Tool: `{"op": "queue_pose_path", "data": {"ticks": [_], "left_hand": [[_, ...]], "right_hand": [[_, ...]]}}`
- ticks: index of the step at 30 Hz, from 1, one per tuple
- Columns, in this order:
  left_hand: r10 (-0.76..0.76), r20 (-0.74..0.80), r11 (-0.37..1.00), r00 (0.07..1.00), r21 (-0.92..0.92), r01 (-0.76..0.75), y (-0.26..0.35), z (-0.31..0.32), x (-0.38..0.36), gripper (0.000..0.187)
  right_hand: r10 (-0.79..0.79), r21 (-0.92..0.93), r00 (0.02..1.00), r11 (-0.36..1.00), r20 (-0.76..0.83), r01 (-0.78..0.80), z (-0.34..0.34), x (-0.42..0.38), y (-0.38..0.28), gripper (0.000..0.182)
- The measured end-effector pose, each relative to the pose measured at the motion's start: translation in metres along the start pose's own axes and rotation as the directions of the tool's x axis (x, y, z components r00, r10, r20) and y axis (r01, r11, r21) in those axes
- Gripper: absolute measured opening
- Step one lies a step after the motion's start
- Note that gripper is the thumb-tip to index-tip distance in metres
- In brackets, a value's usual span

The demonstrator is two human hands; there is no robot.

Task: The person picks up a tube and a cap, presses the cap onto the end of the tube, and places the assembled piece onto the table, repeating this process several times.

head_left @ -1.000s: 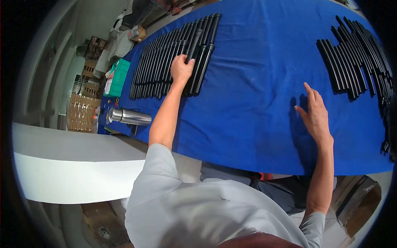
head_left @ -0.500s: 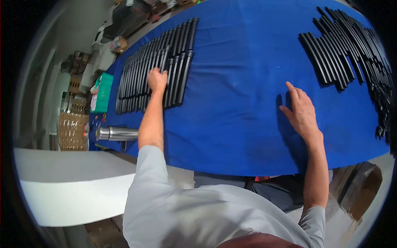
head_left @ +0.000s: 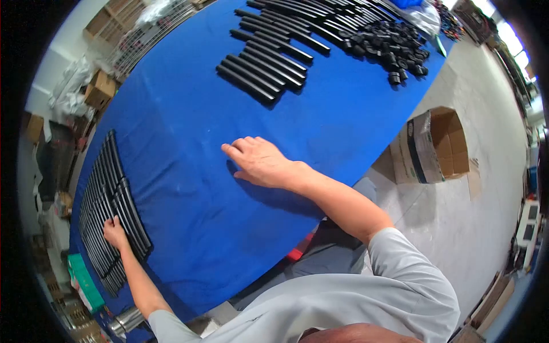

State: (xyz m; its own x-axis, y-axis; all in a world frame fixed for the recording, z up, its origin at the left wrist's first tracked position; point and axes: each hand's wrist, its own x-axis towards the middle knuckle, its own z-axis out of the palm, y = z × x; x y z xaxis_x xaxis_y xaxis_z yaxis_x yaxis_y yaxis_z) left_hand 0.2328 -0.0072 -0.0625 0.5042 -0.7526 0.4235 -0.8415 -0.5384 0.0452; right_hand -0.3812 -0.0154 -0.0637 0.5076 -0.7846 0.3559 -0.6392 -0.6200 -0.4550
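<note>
My left hand [head_left: 115,233] is at the left end of the table, with thumb and fingers closed on a black tube among the others there. Those black tubes [head_left: 132,220] lie side by side in two overlapping rows. My right hand [head_left: 260,163] is over the middle of the blue cloth [head_left: 189,194], palm down with fingers stretched out and nothing in it. Beyond it, toward the far side, more black tubes [head_left: 257,71] lie in uneven staggered rows. A heap of short black caps [head_left: 392,48] sits beside them.
A green basket [head_left: 83,280] and a metal flask [head_left: 127,321] stand at the table's left end. An open cardboard box [head_left: 420,146] is on the floor past the right edge. A clear plastic bag [head_left: 420,17] lies at the far right corner.
My view has turned to the right, bringing the caps and cardboard box into sight. My left hand stays at the left tubes. My right hand remains over the cloth, its fingers now pointing left.
</note>
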Motion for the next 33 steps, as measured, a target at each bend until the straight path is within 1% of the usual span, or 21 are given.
{"op": "queue_pose_path", "data": {"ticks": [2,4,5,6,8,10,12,13,14,16,18,19,20,21,22,24,25,28,29,31,33], "left_hand": [[0.039,0.02,0.999,0.999,-0.019,-0.039,-0.011,0.005,0.006,0.045],[0.021,0.029,0.996,0.999,0.092,-0.023,0.004,-0.008,0.002,0.045],[0.027,-0.037,0.987,0.999,0.162,-0.021,0.017,-0.015,-0.003,0.046],[0.079,-0.126,0.991,0.989,0.119,-0.064,0.025,-0.016,-0.004,0.047],[0.273,-0.225,0.961,0.935,0.024,-0.275,0.032,-0.006,0.006,0.046],[0.299,-0.244,0.892,0.923,-0.272,-0.361,0.087,-0.018,-0.006,0.043],[0.302,-0.197,0.797,0.933,-0.485,-0.361,0.161,-0.039,-0.035,0.037],[0.364,-0.223,0.748,0.904,-0.508,-0.426,0.184,-0.03,-0.036,0.036],[0.365,-0.23,0.71,0.902,-0.558,-0.429,0.221,-0.037,-0.052,0.034],[0.401,-0.182,0.6,0.898,-0.688,-0.407,0.288,-0.041,-0.076,0.032],[0.46,-0.174,0.514,0.871,-0.748,-0.42,0.351,-0.043,-0.101,0.032],[0.5,-0.203,0.483,0.842,-0.741,-0.466,0.378,-0.038,-0.11,0.034],[0.539,-0.229,0.449,0.811,-0.736,-0.506,0.401,-0.029,-0.117,0.036],[0.536,-0.207,0.441,0.819,-0.759,-0.48,0.423,-0.019,-0.122,0.039],[0.532,-0.184,0.429,0.827,-0.783,-0.45,0.442,-0.01,-0.127,0.042],[0.547,-0.078,0.46,0.833,-0.803,-0.378,0.464,-0.001,-0.137,0.049],[0.556,-0.056,0.508,0.829,-0.766,-0.393,0.468,0.013,-0.143,0.057],[0.547,-0.094,0.554,0.832,-0.704,-0.444,0.473,0.011,-0.159,0.064],[0.55,-0.035,0.608,0.834,-0.668,-0.429,0.474,0.012,-0.158,0.068],[0.582,-0.002,0.62,0.813,-0.646,-0.445,0.474,0.002,-0.159,0.071],[0.591,0.02,0.65,0.806,-0.603,-0.462,0.478,0.001,-0.16,0.072]], "right_hand": [[-0.022,0.003,0.999,1.0,-0.035,0.022,0.003,-0.001,0.004,0.061],[-0.029,0.005,0.999,1.0,-0.036,0.029,0.004,-0.001,0.004,0.059],[-0.025,0.0,0.999,1.0,-0.03,0.025,0.002,-0.002,0.004,0.058],[-0.021,-0.003,0.999,1.0,-0.028,0.021,0.001,-0.002,0.004,0.057],[-0.013,0.002,1.0,1.0,-0.024,0.014,0.002,-0.003,0.003,0.055],[-0.009,0.007,1.0,1.0,-0.018,0.009,0.003,-0.004,0.003,0.053],[-0.017,0.011,0.999,1.0,-0.031,0.017,0.004,-0.002,0.004,0.052],[-0.024,0.014,0.999,1.0,-0.045,0.025,0.005,-0.002,0.007,0.051],[-0.033,0.017,0.998,0.999,-0.058,0.034,0.004,-0.002,0.009,0.05],[0.045,0.008,0.998,0.999,-0.037,-0.045,-0.018,-0.001,0.012,0.053],[0.069,0.04,0.962,0.997,-0.266,-0.061,-0.033,-0.004,0.03,0.054],[0.017,-0.062,0.88,0.997,-0.474,-0.053,-0.042,-0.006,0.037,0.05],[0.055,-0.046,0.847,0.995,-0.528,-0.093,-0.056,-0.012,0.044,0.053],[0.08,-0.085,0.832,0.985,-0.549,-0.151,-0.072,-0.021,0.053,0.055],[0.074,-0.181,0.84,0.963,-0.538,-0.201,-0.09,-0.032,0.066,0.059],[0.101,-0.332,0.842,0.889,-0.53,-0.315,-0.124,-0.061,0.096,0.066],[0.118,-0.355,0.826,0.863,-0.552,-0.36,-0.138,-0.077,0.117,0.069],[0.168,-0.43,0.736,0.719,-0.655,-0.546,-0.177,-0.134,0.203,0.081],[0.281,-0.373,0.679,0.665,-0.678,-0.647,-0.189,-0.149,0.222,0.085],[0.302,-0.424,0.629,0.528,-0.716,-0.736,-0.201,-0.18,0.282,0.1],[0.478,-0.316,0.534,0.464,-0.698,-0.828,-0.205,-0.2,0.321,0.11]]}}
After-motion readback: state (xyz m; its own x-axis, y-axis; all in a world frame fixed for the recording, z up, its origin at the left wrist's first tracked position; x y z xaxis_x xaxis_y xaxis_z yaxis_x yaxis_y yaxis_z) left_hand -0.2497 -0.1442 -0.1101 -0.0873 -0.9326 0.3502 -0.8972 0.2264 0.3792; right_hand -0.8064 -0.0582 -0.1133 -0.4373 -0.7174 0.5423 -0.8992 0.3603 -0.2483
